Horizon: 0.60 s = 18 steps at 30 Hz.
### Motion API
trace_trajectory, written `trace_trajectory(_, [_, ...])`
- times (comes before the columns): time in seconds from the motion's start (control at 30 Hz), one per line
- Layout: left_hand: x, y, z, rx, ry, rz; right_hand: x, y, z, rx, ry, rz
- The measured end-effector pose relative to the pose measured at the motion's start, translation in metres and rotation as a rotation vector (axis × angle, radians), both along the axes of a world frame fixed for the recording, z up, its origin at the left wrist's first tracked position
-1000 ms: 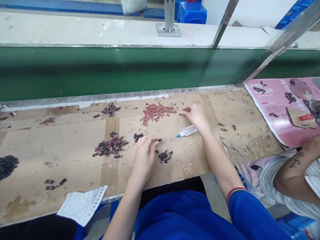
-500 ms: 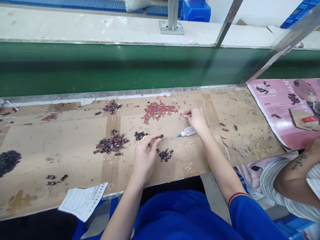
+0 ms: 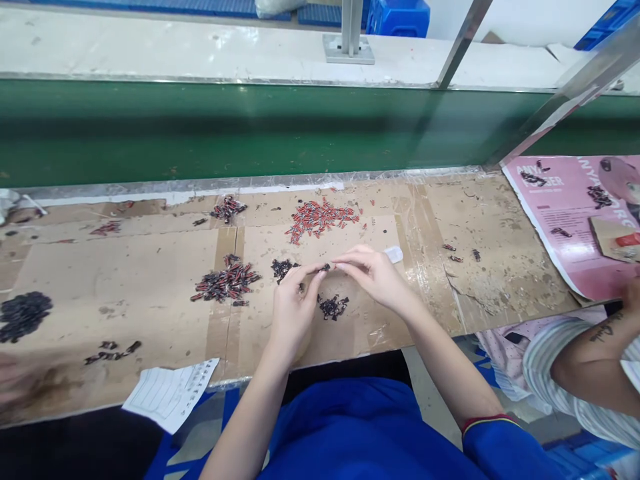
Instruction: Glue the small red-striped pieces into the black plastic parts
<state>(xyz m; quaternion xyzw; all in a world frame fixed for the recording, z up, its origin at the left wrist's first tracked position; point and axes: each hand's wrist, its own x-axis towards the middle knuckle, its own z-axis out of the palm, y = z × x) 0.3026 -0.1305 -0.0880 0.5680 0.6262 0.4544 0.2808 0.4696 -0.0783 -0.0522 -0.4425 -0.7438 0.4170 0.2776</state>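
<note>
Between thumb and forefinger my left hand [image 3: 295, 303] pinches a small black part [image 3: 326, 267], held just above the cardboard. My right hand [image 3: 377, 273] is closed in a pinch, its fingertips meeting that part from the right; whatever they grip is too small to name. Behind the right hand lies a whitish squeeze bottle [image 3: 394, 254], mostly hidden. Small black pieces [image 3: 333, 307] lie heaped below the fingertips, and another black heap [image 3: 283, 268] is partly behind my left fingers. Farther back spreads a pile of small red pieces [image 3: 320, 219].
Red-and-black parts [image 3: 227, 279] are piled left of my hands, with a smaller pile [image 3: 227, 208] behind. A large black heap [image 3: 25, 315], a paper slip [image 3: 170, 397] and another person's blurred hand [image 3: 13, 380] are left. A co-worker's arm [image 3: 595, 360] rests right, near a pink poster [image 3: 555, 233].
My right hand has come from beside the red pieces leftward and down to the black part in my left hand, now covering much of the bottle. Another person's hand has appeared at far left.
</note>
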Motion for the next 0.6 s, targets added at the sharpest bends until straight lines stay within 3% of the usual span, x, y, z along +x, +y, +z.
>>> trace_trajectory(0.2, [0.001,-0.002,0.003,0.007,-0.023,-0.021,-0.008,-0.005,-0.009,0.000,0.027,-0.100])
trace_trajectory(0.6, [-0.002,-0.001,0.002,-0.091,-0.216,-0.042,-0.009,-0.013,-0.004,0.007,0.004,-0.075])
